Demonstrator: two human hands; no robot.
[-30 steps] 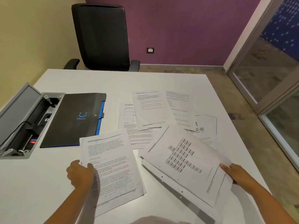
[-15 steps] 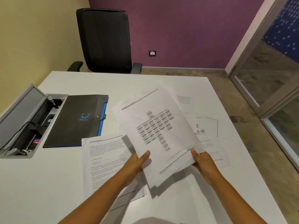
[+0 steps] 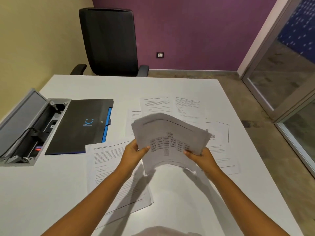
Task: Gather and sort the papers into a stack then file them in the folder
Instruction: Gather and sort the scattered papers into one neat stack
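I see both hands, left and right, grasping a bowed stack above the table; folder lies far left.

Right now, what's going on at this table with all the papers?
A person is gathering papers. Both hands, left hand and right hand, hold a small stack lifted off the white table, bowed between them. More sheets lie loose: a text page near the left arm and several beyond the stack. The black folder lies shut on the left, so nothing looks filed yet.
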